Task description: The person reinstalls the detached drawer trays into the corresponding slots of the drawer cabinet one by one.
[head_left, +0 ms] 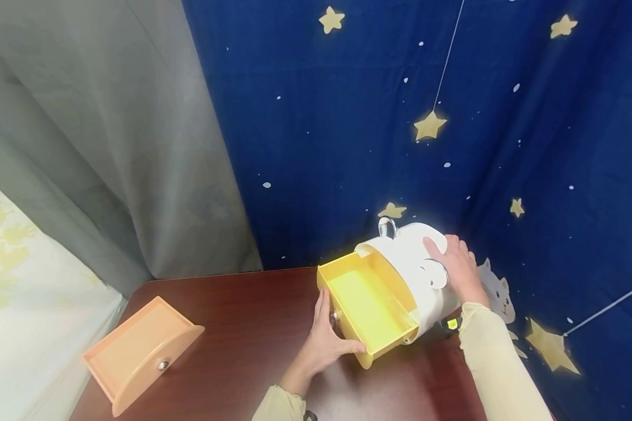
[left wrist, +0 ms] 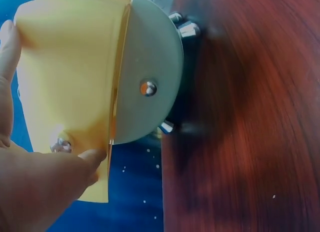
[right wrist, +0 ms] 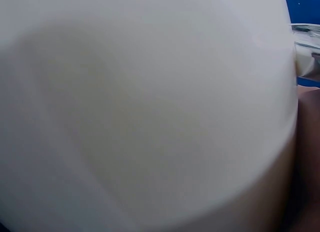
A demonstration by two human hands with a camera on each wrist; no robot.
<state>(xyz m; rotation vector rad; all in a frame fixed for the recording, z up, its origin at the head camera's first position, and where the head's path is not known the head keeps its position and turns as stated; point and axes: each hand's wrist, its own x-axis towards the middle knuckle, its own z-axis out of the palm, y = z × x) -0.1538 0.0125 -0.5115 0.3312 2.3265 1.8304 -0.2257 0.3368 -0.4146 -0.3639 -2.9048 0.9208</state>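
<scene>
A rounded white cabinet (head_left: 408, 257) stands on the table with metal rings on its top. From its front a yellow drawer (head_left: 368, 304) sticks out, its inside bare. My left hand (head_left: 326, 345) holds the drawer's front panel, fingers at the upper edge and thumb at the near end. The panel's silver knob (left wrist: 61, 143) shows between them. Below it in the left wrist view is a pale green drawer front (left wrist: 150, 51) with its own knob. My right hand (head_left: 460, 266) grips the rounded top of the cabinet toward its back. White surface fills most of the right wrist view.
An orange drawer (head_left: 142, 345) with a silver knob lies at the left of the brown table (head_left: 232, 327). A blue star-patterned curtain (head_left: 347, 146) hangs behind, with a grey curtain (head_left: 110, 146) to its left. A small black-and-yellow item (head_left: 453, 323) sits beside the cabinet.
</scene>
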